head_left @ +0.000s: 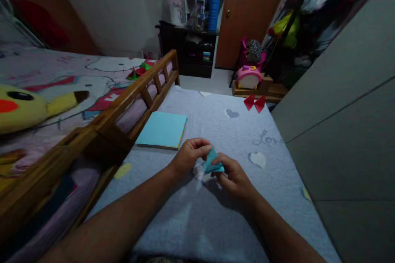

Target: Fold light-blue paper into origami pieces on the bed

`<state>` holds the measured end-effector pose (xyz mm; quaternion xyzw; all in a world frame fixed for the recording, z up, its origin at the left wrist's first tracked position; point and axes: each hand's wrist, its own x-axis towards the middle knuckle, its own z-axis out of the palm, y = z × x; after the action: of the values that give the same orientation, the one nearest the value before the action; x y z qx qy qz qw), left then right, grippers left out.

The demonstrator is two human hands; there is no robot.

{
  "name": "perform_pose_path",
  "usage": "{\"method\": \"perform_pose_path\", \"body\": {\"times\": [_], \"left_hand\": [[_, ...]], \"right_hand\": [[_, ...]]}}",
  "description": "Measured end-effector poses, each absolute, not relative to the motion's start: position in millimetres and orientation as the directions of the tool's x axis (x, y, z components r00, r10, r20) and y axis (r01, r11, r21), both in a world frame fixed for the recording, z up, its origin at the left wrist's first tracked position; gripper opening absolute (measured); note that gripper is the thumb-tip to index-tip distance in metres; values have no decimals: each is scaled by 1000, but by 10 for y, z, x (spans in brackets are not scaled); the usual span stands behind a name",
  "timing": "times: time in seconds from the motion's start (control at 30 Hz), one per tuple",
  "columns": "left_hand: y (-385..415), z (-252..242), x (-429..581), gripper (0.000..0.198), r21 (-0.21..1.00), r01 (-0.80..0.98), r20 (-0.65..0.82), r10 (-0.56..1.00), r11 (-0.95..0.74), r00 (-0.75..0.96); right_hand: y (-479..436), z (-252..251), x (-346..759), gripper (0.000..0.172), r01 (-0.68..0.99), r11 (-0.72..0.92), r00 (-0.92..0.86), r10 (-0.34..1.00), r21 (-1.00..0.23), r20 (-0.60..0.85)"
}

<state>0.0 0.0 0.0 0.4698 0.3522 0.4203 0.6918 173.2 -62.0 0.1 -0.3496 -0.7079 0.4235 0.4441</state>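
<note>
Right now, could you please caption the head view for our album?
Left fingers and right fingers hold folded turquoise paper over a heart-patterned bedsheet, red origami beyond.

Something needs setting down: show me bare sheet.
The sheet is bare between the blue stack and red folded shapes, and between the right hand and grey panel. Crowded: where that and the left hand hold folded blue paper.

both forearms (135, 205) reach forward, left grip (191, 153) and right grip (232, 174) pinching close together
</note>
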Motion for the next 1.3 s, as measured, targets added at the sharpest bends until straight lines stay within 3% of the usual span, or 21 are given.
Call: {"method": "perform_pose_path", "body": {"times": [0.23, 0.67, 0.97, 1.3], "left_hand": [[-24, 1, 21, 39, 870, -337, -168, 858, 360, 485], [-29, -45, 121, 36, 877, -348, -183, 899, 333, 399], [-25, -38, 150, 27, 931, -295, -131, 952, 214, 276], [-9, 157, 143, 30, 943, -201, -178, 913, 264, 367]], "right_hand": [[-611, -27, 1719, 23, 82, 329, -353, 892, -941, 281], [-585, -110, 1714, 23, 38, 262, -322, 917, -964, 236], [-586, -107, 1716, 20, 61, 232, -309, 929, -971, 202], [-575, -45, 1721, 13, 58, 237, -281, 936, -970, 212]]}}
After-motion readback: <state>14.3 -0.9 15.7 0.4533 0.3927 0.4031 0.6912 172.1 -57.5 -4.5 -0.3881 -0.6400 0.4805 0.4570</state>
